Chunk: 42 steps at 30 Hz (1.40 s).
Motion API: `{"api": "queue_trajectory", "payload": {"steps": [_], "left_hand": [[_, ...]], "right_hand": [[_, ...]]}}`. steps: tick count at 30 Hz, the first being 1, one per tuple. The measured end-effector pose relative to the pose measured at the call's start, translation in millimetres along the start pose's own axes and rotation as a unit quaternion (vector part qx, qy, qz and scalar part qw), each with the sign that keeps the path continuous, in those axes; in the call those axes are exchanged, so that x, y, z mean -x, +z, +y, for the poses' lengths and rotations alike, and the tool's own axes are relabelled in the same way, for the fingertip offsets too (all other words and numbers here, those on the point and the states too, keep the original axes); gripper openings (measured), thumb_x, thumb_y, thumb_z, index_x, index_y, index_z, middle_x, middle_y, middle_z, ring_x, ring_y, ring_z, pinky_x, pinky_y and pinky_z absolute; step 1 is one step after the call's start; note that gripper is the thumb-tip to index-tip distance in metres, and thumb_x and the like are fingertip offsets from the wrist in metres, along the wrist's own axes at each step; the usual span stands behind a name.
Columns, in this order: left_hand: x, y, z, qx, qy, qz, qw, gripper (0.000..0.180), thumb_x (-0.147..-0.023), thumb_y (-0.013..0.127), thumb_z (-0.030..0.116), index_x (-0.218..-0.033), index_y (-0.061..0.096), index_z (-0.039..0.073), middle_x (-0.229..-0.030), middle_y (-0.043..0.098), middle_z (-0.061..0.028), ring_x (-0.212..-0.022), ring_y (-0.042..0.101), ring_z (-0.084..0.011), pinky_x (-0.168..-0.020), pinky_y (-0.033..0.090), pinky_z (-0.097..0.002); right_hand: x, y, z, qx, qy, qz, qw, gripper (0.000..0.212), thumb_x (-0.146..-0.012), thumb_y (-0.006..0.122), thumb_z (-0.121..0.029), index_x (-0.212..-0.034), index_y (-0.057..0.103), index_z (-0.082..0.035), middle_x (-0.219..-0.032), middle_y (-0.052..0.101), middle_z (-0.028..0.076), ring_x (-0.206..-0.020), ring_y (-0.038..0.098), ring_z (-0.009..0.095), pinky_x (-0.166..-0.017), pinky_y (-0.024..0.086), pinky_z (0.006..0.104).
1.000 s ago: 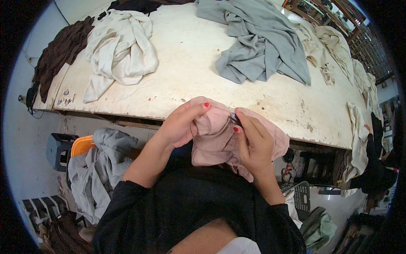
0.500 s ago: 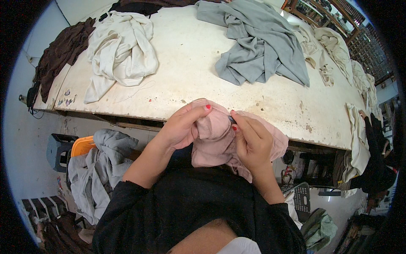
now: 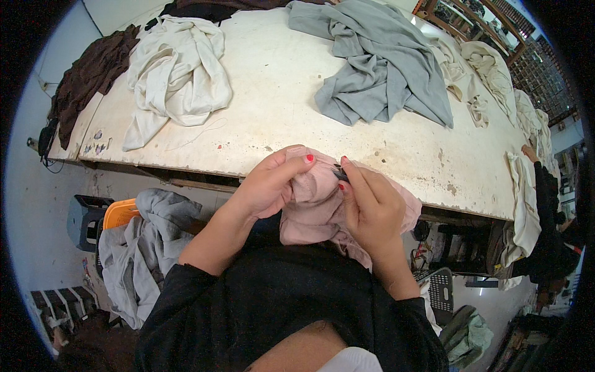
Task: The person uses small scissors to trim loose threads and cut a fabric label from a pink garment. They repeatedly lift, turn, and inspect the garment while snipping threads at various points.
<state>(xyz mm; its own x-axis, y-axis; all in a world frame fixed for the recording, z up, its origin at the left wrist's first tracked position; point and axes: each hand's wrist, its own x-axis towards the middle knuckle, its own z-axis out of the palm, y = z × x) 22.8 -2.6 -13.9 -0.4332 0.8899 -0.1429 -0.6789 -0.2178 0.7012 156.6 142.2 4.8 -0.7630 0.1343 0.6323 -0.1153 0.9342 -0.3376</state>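
A pink piece of cloth [image 3: 308,218] hangs bunched between my hands, just off the table's front edge. My left hand [image 3: 265,187] is closed on its upper left part, thumb pressed on top of a fold. My right hand [image 3: 374,203] pinches a pair of small dark thread snips [image 3: 339,175] between thumb and fingers. The tips of the snips lie against the upper edge of the pink cloth, close to my left thumb. Most of the snips is hidden inside my right hand.
On the pale table [image 3: 273,93] lie white cloth [image 3: 180,74], grey-green cloth [image 3: 384,68] and dark brown cloth [image 3: 99,74]. Grey cloth [image 3: 145,248] overflows an orange basket [image 3: 121,214] at lower left. Another person's dark sleeve [image 3: 545,198] shows at the right edge.
The tips of the snips show more between my right fingers and touch the cloth. My left thumb has shifted slightly right. At far right, the other person's arm has moved.
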Motion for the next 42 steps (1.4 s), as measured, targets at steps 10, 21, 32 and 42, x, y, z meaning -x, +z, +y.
{"api": "queue_trajectory", "payload": {"steps": [10,21,32,42], "left_hand": [[1,-1,-3,-0.031,0.024,0.001,0.999,0.028,-0.096,0.049,0.015,-0.119,0.05,-0.001,-0.112,0.061,-0.0136,-0.099,0.063,-0.02,-0.085,0.054,-0.0335],[1,-4,-3,-0.02,0.019,-0.009,1.0,0.027,-0.095,0.048,0.013,-0.118,0.051,-0.001,-0.112,0.061,-0.0131,-0.1,0.062,-0.0191,-0.086,0.052,-0.0323],[2,-2,-3,-0.035,0.019,0.003,0.999,0.029,-0.095,0.047,0.012,-0.121,0.048,-0.001,-0.115,0.06,-0.0146,-0.104,0.062,-0.0218,-0.088,0.052,-0.0349],[0,-4,-3,0.011,-0.004,-0.001,1.0,0.026,-0.096,0.049,0.014,-0.116,0.053,-0.001,-0.11,0.062,-0.0125,-0.1,0.063,-0.0193,-0.086,0.052,-0.0326]], "right_hand": [[0,1,-4,0.016,0.017,0.01,1.0,0.031,-0.076,0.066,0.001,-0.107,0.066,0.0,-0.088,0.065,0.015,-0.076,0.064,0.027,-0.067,0.051,0.0313],[-2,1,-4,0.014,-0.001,0.0,1.0,0.03,-0.077,0.065,0.002,-0.106,0.066,0.0,-0.089,0.066,0.014,-0.076,0.065,0.026,-0.067,0.051,0.0308],[-1,1,-4,0.004,0.014,-0.002,1.0,0.03,-0.077,0.065,0.002,-0.107,0.066,0.0,-0.09,0.066,0.014,-0.078,0.066,0.027,-0.068,0.051,0.03],[-4,24,9,-0.192,0.074,0.122,0.971,0.028,-0.074,0.065,0.001,-0.102,0.065,0.0,-0.081,0.061,0.009,-0.072,0.059,0.019,-0.069,0.048,0.0275]]}}
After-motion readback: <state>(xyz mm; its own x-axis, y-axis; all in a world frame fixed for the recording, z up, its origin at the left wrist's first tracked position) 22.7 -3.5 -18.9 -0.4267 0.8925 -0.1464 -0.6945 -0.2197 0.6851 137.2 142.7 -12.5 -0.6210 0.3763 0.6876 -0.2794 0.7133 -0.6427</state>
